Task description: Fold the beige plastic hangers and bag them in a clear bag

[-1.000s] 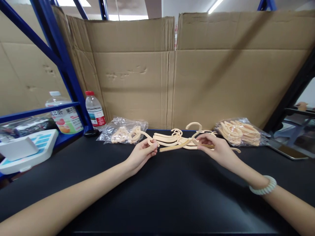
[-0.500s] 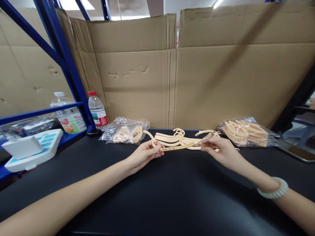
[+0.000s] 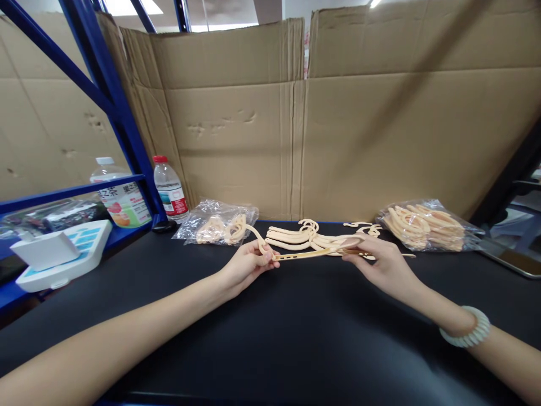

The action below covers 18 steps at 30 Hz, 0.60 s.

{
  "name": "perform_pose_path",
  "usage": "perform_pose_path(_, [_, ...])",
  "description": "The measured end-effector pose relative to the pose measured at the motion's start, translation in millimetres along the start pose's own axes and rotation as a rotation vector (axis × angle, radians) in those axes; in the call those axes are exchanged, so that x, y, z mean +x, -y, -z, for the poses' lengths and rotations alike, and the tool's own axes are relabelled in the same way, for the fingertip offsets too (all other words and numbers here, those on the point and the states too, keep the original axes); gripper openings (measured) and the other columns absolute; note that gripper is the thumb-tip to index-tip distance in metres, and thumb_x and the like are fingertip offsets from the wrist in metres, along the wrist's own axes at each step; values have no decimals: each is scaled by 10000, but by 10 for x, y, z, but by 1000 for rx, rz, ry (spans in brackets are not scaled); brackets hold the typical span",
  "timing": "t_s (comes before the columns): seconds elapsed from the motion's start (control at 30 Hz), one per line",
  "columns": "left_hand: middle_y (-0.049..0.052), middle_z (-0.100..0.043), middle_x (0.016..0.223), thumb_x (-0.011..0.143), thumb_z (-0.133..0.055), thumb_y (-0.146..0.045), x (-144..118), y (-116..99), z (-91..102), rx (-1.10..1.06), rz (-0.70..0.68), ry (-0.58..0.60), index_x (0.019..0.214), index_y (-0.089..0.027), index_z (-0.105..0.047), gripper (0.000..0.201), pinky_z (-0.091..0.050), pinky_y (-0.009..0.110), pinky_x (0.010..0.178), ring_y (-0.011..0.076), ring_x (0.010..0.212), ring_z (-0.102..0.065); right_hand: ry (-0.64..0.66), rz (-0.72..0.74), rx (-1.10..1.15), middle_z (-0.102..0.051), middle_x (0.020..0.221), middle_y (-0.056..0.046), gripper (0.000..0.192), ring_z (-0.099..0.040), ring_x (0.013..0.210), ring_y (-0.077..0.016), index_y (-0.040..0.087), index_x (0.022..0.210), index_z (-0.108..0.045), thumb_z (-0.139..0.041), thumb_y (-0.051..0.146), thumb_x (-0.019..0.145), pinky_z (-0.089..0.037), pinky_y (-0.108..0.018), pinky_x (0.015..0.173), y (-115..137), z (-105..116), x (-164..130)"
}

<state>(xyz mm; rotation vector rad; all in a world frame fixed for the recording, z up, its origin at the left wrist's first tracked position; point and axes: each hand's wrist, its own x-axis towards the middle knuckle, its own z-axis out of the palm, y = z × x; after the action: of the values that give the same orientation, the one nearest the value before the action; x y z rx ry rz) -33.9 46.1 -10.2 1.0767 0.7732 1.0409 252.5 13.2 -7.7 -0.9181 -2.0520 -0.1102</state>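
Observation:
My left hand is closed, pinching the hook end of a beige plastic clothes hanger. The hook curves up and left above my fingers, and small slots show along the bar beside my thumb. On the other side, my right hand grips the far arm of this hanger; my fingers partly hide where the parts meet. Just behind lie several beige hangers, laid side by side with their hooks together. A few small beige hook-shaped pieces rest behind my right hand.
On the black table, a clear bag of beige parts lies left and a fuller one right. A phone-like slab sits far right. Bottles, a white-and-blue device and a blue frame stand left; cardboard walls the back.
The curved piece by my right hand has swung down, nearer the bar. My right hand has shifted very slightly; my left keeps its hold. The view has moved a little.

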Motion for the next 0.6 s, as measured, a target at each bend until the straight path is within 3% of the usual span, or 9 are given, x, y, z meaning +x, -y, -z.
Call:
perform_pose_path(0.27, [-41,-618,584,615,-683,18,-18,21,-53,-38,-114,-118,636,-147,-506,243,-499,166,547,78,501,-607,-20,-25,18,-694,906,-57,82,-659,838,-202,195,911,-643,-587,172,856,-535,-286,719,112,-22,-2])
perform_pose_path(0.43, [-25,-635,608,662,-682,18,-40,23,-72,-33,-109,-157,645,-135,-542,208,-526,175,605,86,552,-635,26,-177,125,-663,776,-38,85,-642,644,-171,186,899,-644,-579,226,862,-535,-286,621,119,-17,-4])
perform_pose_path(0.6, [10,-669,668,712,-711,-31,-57,29,-69,-33,-103,-143,684,-128,-578,166,-537,193,700,104,668,-665,19,-343,283,-669,805,-59,163,-625,556,-157,170,894,-657,-607,313,837,-546,-280,537,94,-48,-8])
